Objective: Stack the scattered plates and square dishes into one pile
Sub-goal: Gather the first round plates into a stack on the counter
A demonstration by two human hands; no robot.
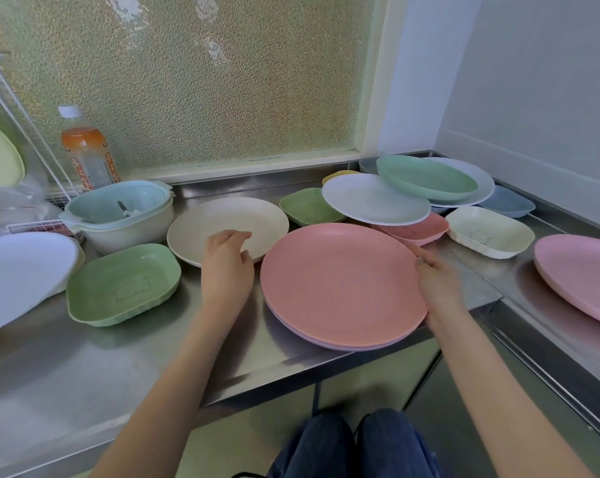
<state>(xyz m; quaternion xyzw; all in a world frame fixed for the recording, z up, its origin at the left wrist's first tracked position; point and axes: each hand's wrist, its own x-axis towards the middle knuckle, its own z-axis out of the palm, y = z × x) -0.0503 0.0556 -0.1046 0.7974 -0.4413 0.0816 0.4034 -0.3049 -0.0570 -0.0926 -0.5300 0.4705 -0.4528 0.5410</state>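
Note:
A salmon-pink round plate (339, 284) lies on top of a paler pink plate near the front edge of the steel counter (119, 357). My right hand (436, 281) grips its right rim. My left hand (227, 263) hovers with loosely curled fingers over the near edge of a cream round plate (222, 220) and holds nothing. A green square dish (122, 284) sits to the left. Behind lie a small green dish (308, 207), a white plate (374, 198), a green plate (426, 177) on a white one, a pink square dish (419, 231), a cream square dish (488, 231) and a blue dish (508, 201).
A pink plate (581, 274) lies at the far right on the side counter. At the left stand a white plate (19, 270), nested bowls (122, 215), a drink bottle (86, 150) and a wire rack (22, 132). My knees (353, 443) are below the counter's front edge.

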